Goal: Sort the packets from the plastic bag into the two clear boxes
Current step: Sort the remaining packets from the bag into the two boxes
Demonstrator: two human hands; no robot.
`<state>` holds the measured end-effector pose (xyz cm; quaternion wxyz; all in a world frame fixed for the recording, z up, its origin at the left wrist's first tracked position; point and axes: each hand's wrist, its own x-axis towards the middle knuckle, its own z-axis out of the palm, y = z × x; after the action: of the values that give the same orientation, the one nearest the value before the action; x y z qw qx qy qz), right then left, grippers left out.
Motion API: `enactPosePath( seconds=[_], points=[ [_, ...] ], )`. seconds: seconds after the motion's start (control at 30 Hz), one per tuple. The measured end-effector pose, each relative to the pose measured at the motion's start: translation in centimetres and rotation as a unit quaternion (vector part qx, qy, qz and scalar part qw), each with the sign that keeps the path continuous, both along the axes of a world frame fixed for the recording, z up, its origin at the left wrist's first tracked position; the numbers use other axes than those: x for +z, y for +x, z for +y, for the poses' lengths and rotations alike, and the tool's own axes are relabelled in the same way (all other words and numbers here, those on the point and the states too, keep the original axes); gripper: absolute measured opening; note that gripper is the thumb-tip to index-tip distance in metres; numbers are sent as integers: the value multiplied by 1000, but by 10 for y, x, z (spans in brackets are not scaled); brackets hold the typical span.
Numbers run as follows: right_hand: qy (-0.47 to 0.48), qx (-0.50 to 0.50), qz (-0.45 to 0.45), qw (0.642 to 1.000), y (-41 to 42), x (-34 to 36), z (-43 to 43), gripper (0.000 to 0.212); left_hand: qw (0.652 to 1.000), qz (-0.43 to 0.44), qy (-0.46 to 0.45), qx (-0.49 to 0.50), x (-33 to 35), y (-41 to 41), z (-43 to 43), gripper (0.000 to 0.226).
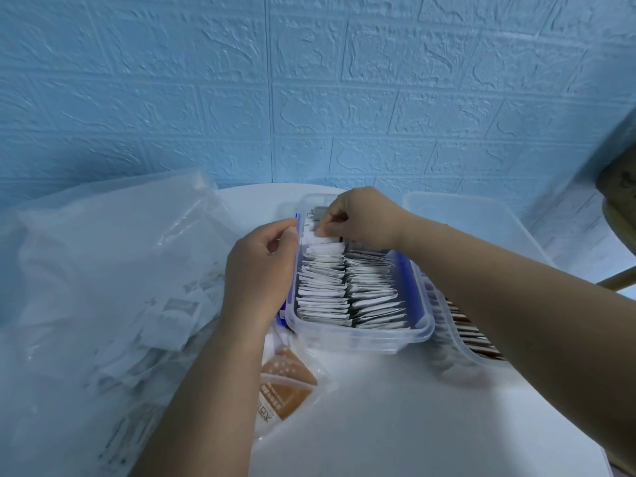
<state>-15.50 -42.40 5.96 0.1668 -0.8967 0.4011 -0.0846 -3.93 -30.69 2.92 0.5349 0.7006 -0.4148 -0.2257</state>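
Fingers (327,229) of the right hand (364,218) pinch a white packet (322,240) at the far end of the near clear box (358,336), which is packed with upright packets in two rows. The left hand (261,266) curls at that box's left rim, its grip unclear. The plastic bag (103,270) lies to the left on the tabletop (413,425), and the second clear box (447,363) sits just to the right.

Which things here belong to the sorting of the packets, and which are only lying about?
For the job: plastic bag; near clear box; second clear box; loose brown packets; left hand; right hand, pinching a white packet.
Lying about: clear lid or tub behind; chair.
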Motion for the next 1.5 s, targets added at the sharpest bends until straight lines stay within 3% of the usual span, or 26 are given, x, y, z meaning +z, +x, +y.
enactPosePath(
  seconds=[0.1, 0.2, 0.33, 0.53, 0.67, 0.8, 0.93, 1.03, 1.13, 1.23, 1.3, 1.4, 1.5],
  points=[
    [-4, 0, -28, 1000, -7, 8, 10, 16, 1000, -9, -22, -7, 12, 0, 8, 24],
    [-8, 7, -115, 993, -10, 21, 29, 11, 997, 20, -71, -12, 23, 4, 25, 21],
    [25, 89, -212, 973, -4, 27, 86, 12, 994, 36, -98, 22, 34, 13, 81, 19],
    [51, 283, -171, 942, -2, -14, 180, 13, 997, -55, -34, 46, 0, 14, 189, 23],
    [0, 234, -119, 965, -6, -54, 196, 31, 964, -266, 18, -19, -33, 23, 210, 33],
    [-74, 129, -65, 987, -5, -73, 201, 42, 913, -385, 123, -53, -46, 34, 200, 46],
    [-147, 71, -10, 987, 7, -79, 209, 49, 908, -380, 177, -14, -46, 38, 183, 53],
    [-148, 52, 31, 987, 12, -83, 214, 54, 898, -405, 156, -71, -52, 39, 187, 50],
    [-61, 95, -36, 993, 8, -75, 215, 48, 937, -322, 64, -119, -52, 39, 195, 50],
    [9, 92, -107, 990, -1, -68, 209, 46, 950, -301, 28, -77, -44, 47, 198, 41],
    [-16, 44, -142, 989, -4, -67, 207, 42, 943, -327, 49, -34, -44, 54, 194, 36],
    [-24, -16, -71, 997, 2, -68, 214, 49, 924, -353, 143, -20, -48, 55, 188, 42],
    [-10, -40, -43, 998, 8, -64, 219, 60, 933, -323, 158, -16, -45, 50, 186, 50]
  ],
)
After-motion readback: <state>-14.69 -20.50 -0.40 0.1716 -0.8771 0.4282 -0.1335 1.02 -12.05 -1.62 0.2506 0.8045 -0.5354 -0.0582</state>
